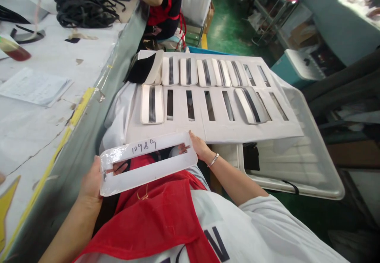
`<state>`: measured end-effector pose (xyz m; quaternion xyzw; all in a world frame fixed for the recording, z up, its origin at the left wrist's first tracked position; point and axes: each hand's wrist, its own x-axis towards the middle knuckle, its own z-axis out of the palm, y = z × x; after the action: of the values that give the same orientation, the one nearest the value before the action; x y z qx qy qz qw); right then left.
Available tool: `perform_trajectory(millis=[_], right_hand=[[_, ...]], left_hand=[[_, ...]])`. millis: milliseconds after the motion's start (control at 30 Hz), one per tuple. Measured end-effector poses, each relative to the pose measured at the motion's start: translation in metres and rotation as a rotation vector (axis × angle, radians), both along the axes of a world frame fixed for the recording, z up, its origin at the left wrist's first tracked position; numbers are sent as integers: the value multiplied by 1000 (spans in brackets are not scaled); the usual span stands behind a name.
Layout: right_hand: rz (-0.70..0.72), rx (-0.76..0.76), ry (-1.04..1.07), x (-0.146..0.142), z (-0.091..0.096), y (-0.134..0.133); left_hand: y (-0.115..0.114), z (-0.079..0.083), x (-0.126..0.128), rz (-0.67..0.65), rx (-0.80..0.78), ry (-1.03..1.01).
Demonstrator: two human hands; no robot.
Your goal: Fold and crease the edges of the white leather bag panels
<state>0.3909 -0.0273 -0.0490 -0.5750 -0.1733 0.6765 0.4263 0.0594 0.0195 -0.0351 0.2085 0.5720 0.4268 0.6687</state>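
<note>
Between my two hands is a white rectangular template [166,170] with rounded corners, a long slot through its middle and handwriting along its upper edge. My left hand [92,182] grips its left end, and my right hand [199,147] grips the right end; fingers show through the slot at both ends. Beyond it lies a white slotted board [178,130]. Several white pieces with a dark centre strip, such as one at the near left [145,105] and a curved one at the near right [247,105], rest over its slots.
On the left, a white worktable [97,45] carries black straps [86,12] and a paper sheet [35,87]. A co-worker in a red apron [175,2] sits at the back. A translucent bin [323,168] is under the board, and a lidded box [299,65] stands further right.
</note>
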Motion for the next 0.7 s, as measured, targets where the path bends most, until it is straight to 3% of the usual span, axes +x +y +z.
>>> perform_trajectory(millis=[167,267,500,600,700], right_hand=[[17,66,-214,0,-8,-7],[-21,87,-296,-2,-9,-17],[-186,67,174,-23,1,-36],[-262,109,-176,-35,2,-36],[-265,223,-608,-40,7,-38]], left_hand=[[-1,-6,-9,-21,-38,320],[-2,-8,-12,-23,-15,405],[-3,-1,-4,-1,33,188],[-1,-1,-3,3,56,113],[2,-3,-4,-23,54,202]])
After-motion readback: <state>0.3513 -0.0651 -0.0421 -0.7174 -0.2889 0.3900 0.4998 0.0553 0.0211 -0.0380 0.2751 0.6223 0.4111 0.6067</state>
